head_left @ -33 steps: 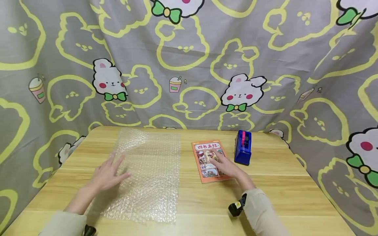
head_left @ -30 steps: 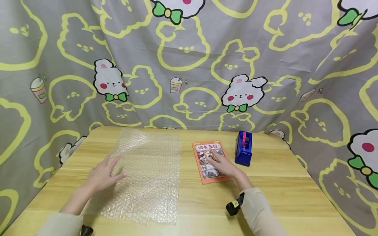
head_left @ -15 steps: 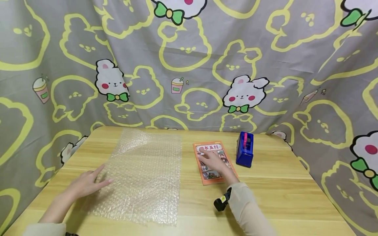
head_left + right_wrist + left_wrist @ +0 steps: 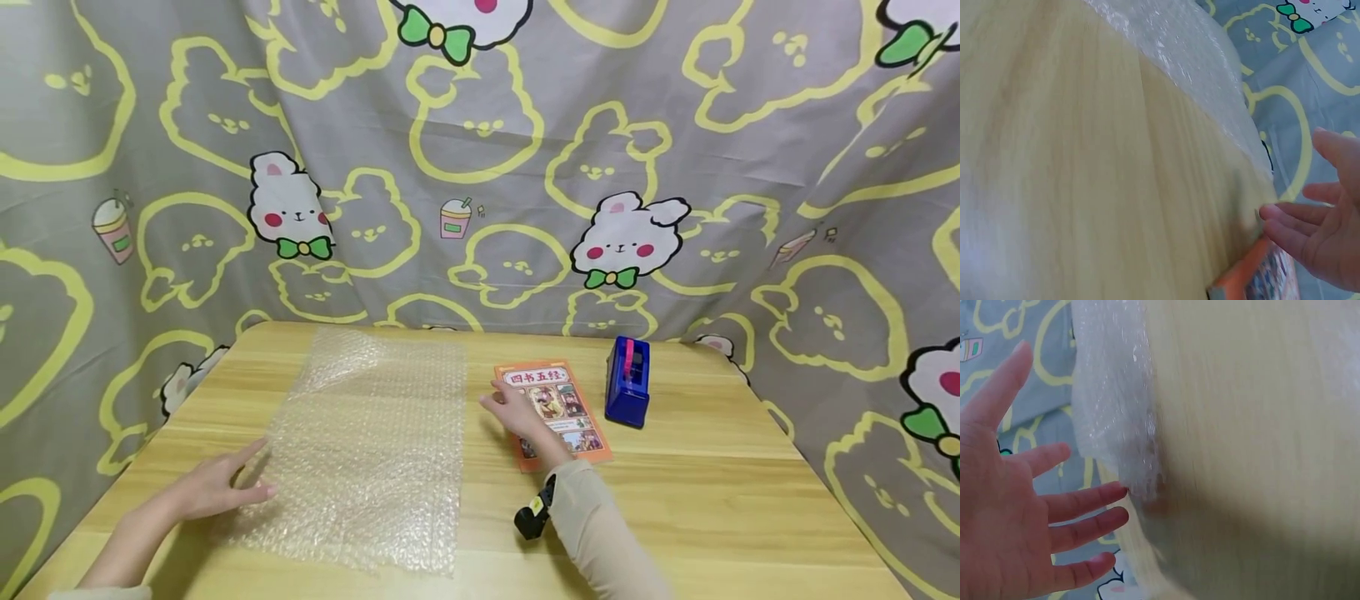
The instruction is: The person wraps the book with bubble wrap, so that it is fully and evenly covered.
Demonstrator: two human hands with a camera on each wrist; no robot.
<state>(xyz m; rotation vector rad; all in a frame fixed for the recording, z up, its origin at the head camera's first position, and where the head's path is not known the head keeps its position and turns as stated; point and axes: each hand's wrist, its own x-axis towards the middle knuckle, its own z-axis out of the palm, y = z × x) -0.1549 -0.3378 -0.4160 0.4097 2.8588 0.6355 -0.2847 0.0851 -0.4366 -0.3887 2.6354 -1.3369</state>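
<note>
A sheet of clear bubble wrap [image 4: 367, 450] lies flat on the left half of the table. My left hand [image 4: 213, 487] is at its left edge, fingers spread and holding nothing; in the left wrist view the fingertips [image 4: 1119, 490] come close to the wrap's edge, and contact is unclear. An orange book [image 4: 581, 442] with Chinese characters and comic pictures lies right of the wrap. Over the book's left side is my right hand [image 4: 521, 417], fingers loosely bent at its left edge. In the right wrist view the fingertips [image 4: 1269, 215] are beside the book's corner [image 4: 1235, 284], with nothing gripped.
A blue tape dispenser [image 4: 628, 383] with a pink roll stands right of the book. The wooden table [image 4: 712, 517] ends at the back against a grey curtain [image 4: 495, 192] printed with cartoon animals. A black camera [image 4: 534, 512] is strapped at the right wrist.
My left hand has moved left and nearer to me, off the bubble wrap's middle to its left edge. My right hand has shifted left across the book to its left edge.
</note>
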